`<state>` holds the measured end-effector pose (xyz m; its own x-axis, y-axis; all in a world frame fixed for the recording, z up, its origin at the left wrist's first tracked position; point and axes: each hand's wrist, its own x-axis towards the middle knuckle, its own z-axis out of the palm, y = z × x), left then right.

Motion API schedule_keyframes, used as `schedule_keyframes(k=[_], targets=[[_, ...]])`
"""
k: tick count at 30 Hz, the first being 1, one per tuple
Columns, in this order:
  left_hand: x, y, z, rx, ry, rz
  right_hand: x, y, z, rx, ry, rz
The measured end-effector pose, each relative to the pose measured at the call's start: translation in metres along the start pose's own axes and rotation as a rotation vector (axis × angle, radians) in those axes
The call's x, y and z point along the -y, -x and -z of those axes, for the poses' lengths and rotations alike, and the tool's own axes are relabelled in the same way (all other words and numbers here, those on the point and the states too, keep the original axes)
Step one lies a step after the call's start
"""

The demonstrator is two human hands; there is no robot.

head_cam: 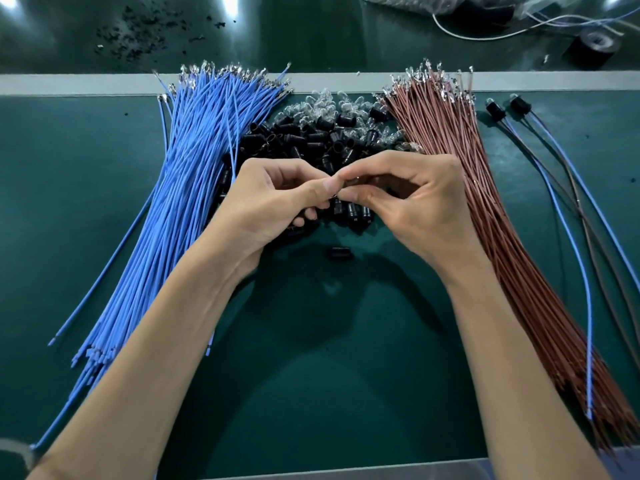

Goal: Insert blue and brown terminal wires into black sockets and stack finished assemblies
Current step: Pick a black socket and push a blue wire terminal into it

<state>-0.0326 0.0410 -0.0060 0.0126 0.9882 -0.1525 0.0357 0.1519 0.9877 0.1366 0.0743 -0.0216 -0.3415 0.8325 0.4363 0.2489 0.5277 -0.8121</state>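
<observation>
My left hand (273,199) and right hand (408,199) meet fingertip to fingertip above the pile of black sockets (311,140). My left thumb and forefinger pinch a metal terminal; a single blue wire (234,147) rises from behind that hand. My right fingers pinch a small dark part, apparently a black socket (360,180), mostly hidden. The blue wire bundle (187,188) lies to the left and the brown wire bundle (491,216) to the right. Two finished assemblies (496,111) lie at the far right, their wires trailing toward me.
Clear glass bulbs (329,102) lie mixed in behind the sockets. One loose socket (339,253) sits on the green mat between my wrists. A black tape roll (594,46), a plastic bag (433,1) and black debris (138,32) are beyond the grey strip (86,84).
</observation>
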Motion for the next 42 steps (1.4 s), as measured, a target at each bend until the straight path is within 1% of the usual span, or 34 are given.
schedule_keyframes(k=[2, 5, 11, 17, 23, 28, 35, 38, 40, 42], targets=[[-0.0004, 0.0005, 0.002, 0.031, 0.003, 0.03, 0.0007, 0.0007, 0.0005, 0.01, 0.017, -0.007], [-0.0001, 0.0001, 0.0028, 0.035, -0.003, 0.057, 0.0016, 0.0014, 0.001, 0.01, 0.041, -0.007], [0.0018, -0.0005, -0.0015, 0.008, -0.083, 0.042, 0.0016, 0.0019, 0.0016, 0.012, 0.081, -0.022], [0.0007, -0.0015, 0.0015, 0.043, -0.032, 0.069, 0.0027, 0.0029, -0.0007, -0.02, 0.09, 0.017], [0.0043, -0.001, 0.0012, 0.048, -0.141, -0.001, 0.0, 0.0033, -0.0004, 0.005, 0.067, -0.035], [0.0069, -0.0024, 0.0022, 0.029, -0.132, -0.055, -0.002, 0.0017, 0.0012, 0.024, 0.045, -0.047], [0.0065, -0.0028, 0.0039, 0.074, -0.206, -0.047, -0.0019, 0.0035, 0.0028, 0.071, 0.033, -0.053], [0.0031, -0.0018, 0.0049, 0.116, -0.144, -0.007, 0.0003, 0.0035, 0.0018, 0.055, 0.024, -0.042], [0.0013, -0.0008, 0.006, 0.127, -0.076, 0.01, 0.0018, 0.0025, 0.0009, 0.03, 0.021, -0.019], [0.0, -0.0001, 0.0069, 0.129, -0.058, 0.018, 0.0026, 0.0013, 0.0004, 0.025, 0.008, 0.002]])
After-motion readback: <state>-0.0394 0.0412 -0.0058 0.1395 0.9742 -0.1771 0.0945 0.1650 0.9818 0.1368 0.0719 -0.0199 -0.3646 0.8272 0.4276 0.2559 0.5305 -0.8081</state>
